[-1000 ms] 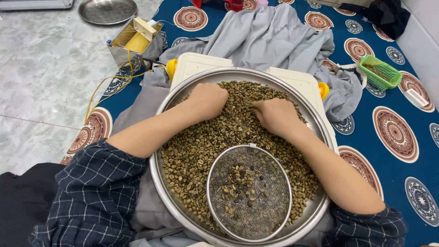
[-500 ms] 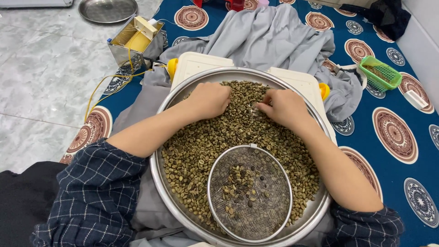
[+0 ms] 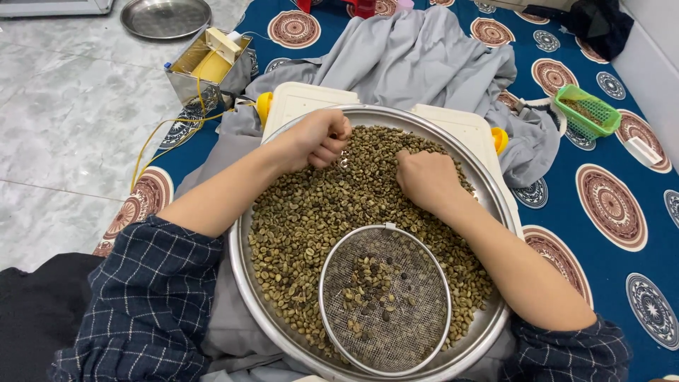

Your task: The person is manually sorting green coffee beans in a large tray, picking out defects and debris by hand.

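Pale green coffee beans (image 3: 311, 219), spread in a loose layer across a wide round steel tray (image 3: 240, 283) resting over the lap, on a white board with yellow corner knobs (image 3: 305, 97). Left hand (image 3: 318, 138) at about eleven o'clock on the tray, lifted a little over the beans near the far rim, fingers curled in toward the palm in a loose fist; whether any beans sit inside, impossible to tell. Right hand (image 3: 424, 177) at about one o'clock, knuckles up, fingertips pressed down into the beans and bent under; anything pinched there hidden by the fingers. Both hands near each other, not touching.

At six o'clock inside the tray, lying on the beans, a round wire mesh sieve (image 3: 417, 318) with a small scatter of darker, broken beans (image 3: 371, 290) at its middle.

Beyond the tray at twelve o'clock, a rumpled grey cloth (image 3: 424, 56) over a blue mat with round patterned medallions (image 3: 615, 205). At two o'clock, well apart, a small green plastic basket (image 3: 589, 110). At ten o'clock, a metal box (image 3: 205, 67) with something yellow inside and a yellow cord (image 3: 166, 127) trailing onto the marble floor (image 3: 64, 127); farther out at eleven, a second round steel dish (image 3: 166, 15). Dark checked sleeves (image 3: 141, 311) pushed up on both forearms.
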